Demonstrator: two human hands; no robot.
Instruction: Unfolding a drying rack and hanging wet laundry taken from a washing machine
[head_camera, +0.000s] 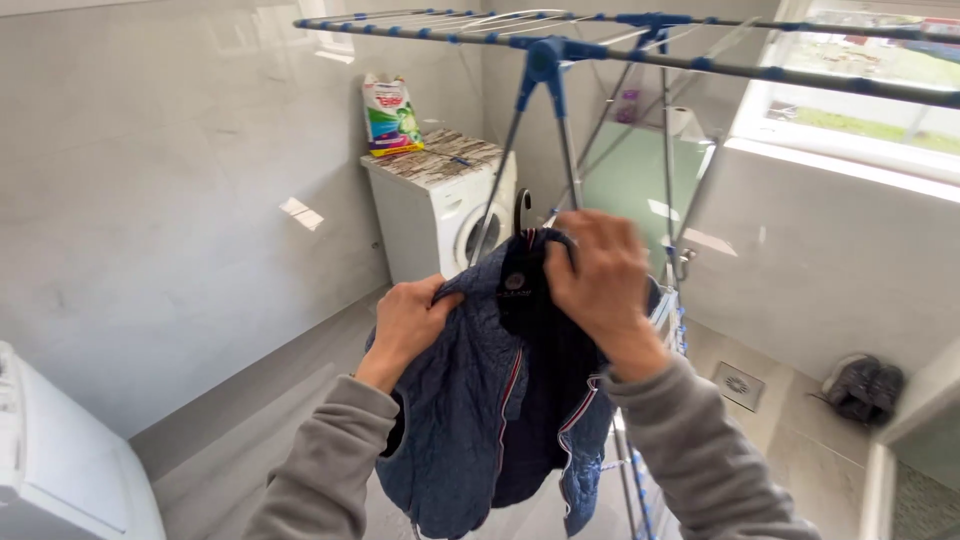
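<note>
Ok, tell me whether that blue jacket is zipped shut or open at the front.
Open. The blue jacket hangs with its front edges parted below the collar, dark lining showing between. Left hand and right hand grip its top.

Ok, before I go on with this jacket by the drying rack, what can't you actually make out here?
All in the head view:
- Hanger: only its dark hook shows; the blue quilted jacket covers the rest.
- Right hand: motion-blurred, so its grip on the collar is unclear.
- Left hand: fingertips buried in the jacket's shoulder.
- Jacket hem: cut off by the bottom edge.
- Drying rack: lower legs hidden behind the jacket and sleeves.
- Dark shoes: too small for detail.
</note>
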